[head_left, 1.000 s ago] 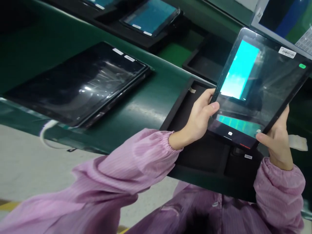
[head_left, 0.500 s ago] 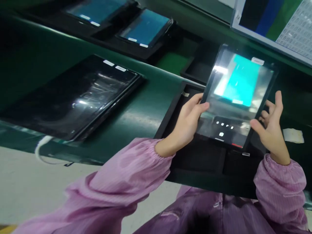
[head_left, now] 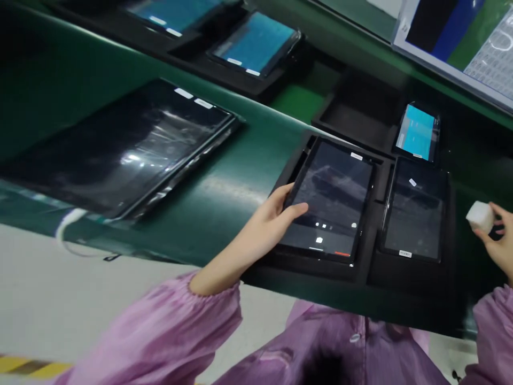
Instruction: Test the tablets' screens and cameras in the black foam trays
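Observation:
My left hand (head_left: 270,216) grips the left edge of a tablet (head_left: 336,187), thumb on its glass and fingers round its side. The tablet lies in the left compartment of a black tray (head_left: 363,267), its screen dark with small white icons and a red mark low down. Far to the right, my right hand (head_left: 500,232) pinches a white sponge-like block (head_left: 480,216) between thumb and fingers, above the green table. A second dark tablet (head_left: 417,214) with small white labels rests in the tray's right compartment.
Behind the tray stands a smaller lit screen (head_left: 418,132) beside an open black box (head_left: 360,107). A large dark tablet-like device (head_left: 120,155) with a white cable (head_left: 66,235) lies left. Lit devices (head_left: 254,43) sit in black trays at the back. A framed sheet (head_left: 481,43) stands far right.
The tablet has gone down from the air into the tray. My right hand has left it, moved right and picked up the white block from the table. The second tablet is uncovered.

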### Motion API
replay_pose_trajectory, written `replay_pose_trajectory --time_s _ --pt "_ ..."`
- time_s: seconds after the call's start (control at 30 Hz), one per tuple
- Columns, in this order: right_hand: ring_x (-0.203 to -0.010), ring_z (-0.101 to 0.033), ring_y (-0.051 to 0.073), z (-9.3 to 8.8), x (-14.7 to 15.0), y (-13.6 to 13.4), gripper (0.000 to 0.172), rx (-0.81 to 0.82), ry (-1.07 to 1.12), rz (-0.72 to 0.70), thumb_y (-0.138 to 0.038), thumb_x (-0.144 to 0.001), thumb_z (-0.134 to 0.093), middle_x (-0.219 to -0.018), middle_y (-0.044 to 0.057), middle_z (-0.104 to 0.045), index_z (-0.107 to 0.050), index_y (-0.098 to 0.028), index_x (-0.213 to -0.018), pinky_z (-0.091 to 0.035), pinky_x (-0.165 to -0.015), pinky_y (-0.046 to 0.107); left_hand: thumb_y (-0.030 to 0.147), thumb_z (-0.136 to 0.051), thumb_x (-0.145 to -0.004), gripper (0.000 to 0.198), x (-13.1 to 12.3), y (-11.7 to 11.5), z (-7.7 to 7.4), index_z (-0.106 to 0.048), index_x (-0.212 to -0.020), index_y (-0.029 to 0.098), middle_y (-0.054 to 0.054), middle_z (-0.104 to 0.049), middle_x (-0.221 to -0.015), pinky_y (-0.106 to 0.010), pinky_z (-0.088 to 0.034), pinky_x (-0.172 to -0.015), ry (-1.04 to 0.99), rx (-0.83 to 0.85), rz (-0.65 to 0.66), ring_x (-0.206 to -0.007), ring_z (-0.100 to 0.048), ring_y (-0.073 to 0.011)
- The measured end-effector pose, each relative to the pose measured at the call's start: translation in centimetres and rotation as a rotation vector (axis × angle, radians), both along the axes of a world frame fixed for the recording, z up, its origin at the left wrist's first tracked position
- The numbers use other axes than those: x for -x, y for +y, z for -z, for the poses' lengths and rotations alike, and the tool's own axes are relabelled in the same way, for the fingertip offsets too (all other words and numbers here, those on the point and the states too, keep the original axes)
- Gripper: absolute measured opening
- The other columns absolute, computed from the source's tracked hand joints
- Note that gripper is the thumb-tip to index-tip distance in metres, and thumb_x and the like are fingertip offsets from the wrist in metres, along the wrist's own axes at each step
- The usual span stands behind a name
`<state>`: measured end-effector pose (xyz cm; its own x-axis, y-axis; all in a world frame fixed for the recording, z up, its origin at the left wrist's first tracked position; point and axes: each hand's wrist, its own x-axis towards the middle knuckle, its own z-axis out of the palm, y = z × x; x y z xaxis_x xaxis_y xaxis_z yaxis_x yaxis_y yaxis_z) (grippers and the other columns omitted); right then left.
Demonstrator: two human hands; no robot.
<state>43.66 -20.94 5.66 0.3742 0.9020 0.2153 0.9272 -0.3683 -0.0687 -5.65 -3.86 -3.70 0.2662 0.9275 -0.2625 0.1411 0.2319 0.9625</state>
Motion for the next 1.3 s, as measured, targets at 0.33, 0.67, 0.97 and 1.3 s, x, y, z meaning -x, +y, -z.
replay_pose_trajectory --time_s 0.33,0.67,0.97,1.3 --pt "-0.120 -0.070 0.030 1.3 20.3 8.7 0.060 -0.115 0.504 -0.575 -0.024 -0.092 -0.073 -0.141 0.012 -0.066 -0.056 -0.027 -0.149 -0.066 -0.091 0.044 0.057 -0.085 -0.081 0.125 1.0 -1.4 0.9 -0.009 -0.174 0.019 -0.022 -0.019 -0.179 -0.060 -0.028 -0.134 0.130 -0.176 0.187 -0.166 -0.022 -0.0422" --pt "-0.110 -0.071 0.026 3.2 21.6 9.5 0.054 -0.081 0.492 -0.561 -0.024 -0.091 -0.073 -0.138 0.010 -0.067 -0.058 -0.027 -0.143 -0.065 -0.084 0.040 0.050 -0.087 -0.082 0.120 0.9 -2.0 0.7 -0.013 -0.174 0.026 -0.017 -0.020 -0.180 -0.061 -0.028 -0.135 0.187 -0.241 0.219 -0.165 -0.026 -0.0422" --pt "-0.107 -0.070 0.026 3.7 21.2 9.5 0.056 -0.069 0.486 -0.554 -0.027 -0.092 -0.074 -0.143 0.012 -0.065 -0.056 -0.027 -0.145 -0.064 -0.080 0.042 0.044 -0.087 -0.081 0.119 0.5 -2.2 0.4 -0.015 -0.174 0.025 -0.016 -0.021 -0.180 -0.059 -0.031 -0.134 0.224 -0.242 0.199 -0.164 -0.028 -0.0429" --pt "-0.113 -0.070 0.029 3.8 21.2 9.6 0.053 -0.088 0.483 -0.583 -0.028 -0.095 -0.072 -0.142 0.014 -0.066 -0.056 -0.026 -0.146 -0.064 -0.089 0.047 0.052 -0.089 -0.077 0.125 1.9 -1.5 1.6 -0.013 -0.174 0.033 -0.012 -0.016 -0.182 -0.062 -0.030 -0.133 0.160 -0.333 0.344 -0.166 -0.019 -0.0449"
